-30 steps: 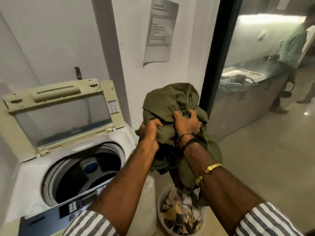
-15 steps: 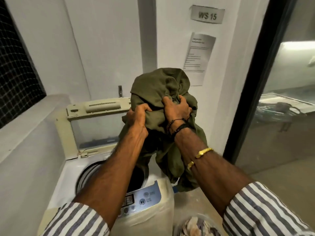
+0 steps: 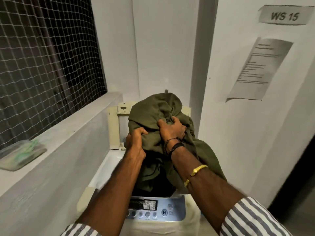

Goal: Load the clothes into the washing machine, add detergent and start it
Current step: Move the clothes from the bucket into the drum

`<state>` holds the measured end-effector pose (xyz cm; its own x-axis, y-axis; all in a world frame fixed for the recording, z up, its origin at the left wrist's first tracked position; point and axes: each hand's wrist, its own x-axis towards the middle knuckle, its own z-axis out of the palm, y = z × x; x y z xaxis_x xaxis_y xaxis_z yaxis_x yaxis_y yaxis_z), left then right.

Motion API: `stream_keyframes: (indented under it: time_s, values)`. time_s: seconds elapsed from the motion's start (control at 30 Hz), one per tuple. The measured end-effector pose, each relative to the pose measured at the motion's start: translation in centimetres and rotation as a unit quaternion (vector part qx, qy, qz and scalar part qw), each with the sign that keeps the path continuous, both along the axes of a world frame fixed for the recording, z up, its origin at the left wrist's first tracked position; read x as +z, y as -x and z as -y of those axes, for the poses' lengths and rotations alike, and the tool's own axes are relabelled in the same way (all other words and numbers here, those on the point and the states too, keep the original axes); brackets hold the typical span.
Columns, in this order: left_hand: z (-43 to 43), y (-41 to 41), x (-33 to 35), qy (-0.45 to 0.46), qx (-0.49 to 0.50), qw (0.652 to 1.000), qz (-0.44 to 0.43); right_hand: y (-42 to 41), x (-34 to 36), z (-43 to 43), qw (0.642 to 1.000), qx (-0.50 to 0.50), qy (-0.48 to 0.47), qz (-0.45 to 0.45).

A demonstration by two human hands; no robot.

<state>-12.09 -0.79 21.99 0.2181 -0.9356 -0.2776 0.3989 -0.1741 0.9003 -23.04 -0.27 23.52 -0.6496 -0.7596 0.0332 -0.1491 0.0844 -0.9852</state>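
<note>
Since the earlier frame, the bundle has shifted from right of the washing machine (image 3: 163,225) to directly above its top opening. Left hand (image 3: 136,140) and right hand (image 3: 171,129) sit side by side, each clenched on a fistful of the olive garment (image 3: 153,109). Below the grip, the garment's folds hang into the opening. Nearer the person than the grip: the control panel (image 3: 150,208). Beyond the grip: the raised lid (image 3: 113,126). Left of the grip: a plastic pouch (image 3: 20,154) on the ledge (image 3: 68,133).
</note>
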Motion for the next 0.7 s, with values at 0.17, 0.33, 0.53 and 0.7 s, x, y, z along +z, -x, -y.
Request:
stream_keyframes:
  time_s: [0.17, 0.33, 0.53, 0.7]
  values:
    - [1.3, -2.6, -4.3, -0.047, 0.046, 0.998, 0.021, -2.2, -3.1, 1.1, 0.999, 0.037, -0.039, -0.013]
    - [3.0, -4.8, -8.2, -0.075, 0.032, 0.996, 0.042, -3.9, -6.2, 2.6, 0.995, 0.055, -0.079, -0.024]
    - [5.0, -7.2, -11.2, -0.107, -0.007, 0.992, 0.063, -5.7, -10.3, 4.7, 0.988, 0.055, -0.14, -0.032]
    - [6.6, -8.0, -13.0, -0.129, -0.083, 0.985, 0.078, -6.6, -14.3, 6.8, 0.978, 0.034, -0.202, -0.038]
